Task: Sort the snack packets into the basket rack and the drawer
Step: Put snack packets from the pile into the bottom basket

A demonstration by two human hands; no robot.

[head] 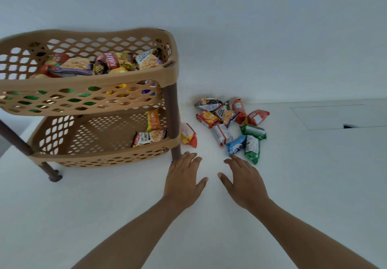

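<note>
A tan two-tier basket rack (171, 73) with dark brown legs stands on the white surface at the left. Its top basket holds several snack packets (111, 62); the lower basket holds a peanut packet (149, 138) and an orange one. A pile of loose snack packets (230, 122) lies to the right of the rack, red, green, blue and white among them. One orange-red packet (188, 135) lies apart beside the rack's leg. My left hand (184, 181) and my right hand (243, 181) reach out flat over the surface in front of the pile, fingers straight, holding nothing.
A flush white panel (339, 115) with a small dark notch sits in the surface at the far right. A plain white wall rises behind. The rack's front leg (174, 138) stands just left of my left hand's fingertips.
</note>
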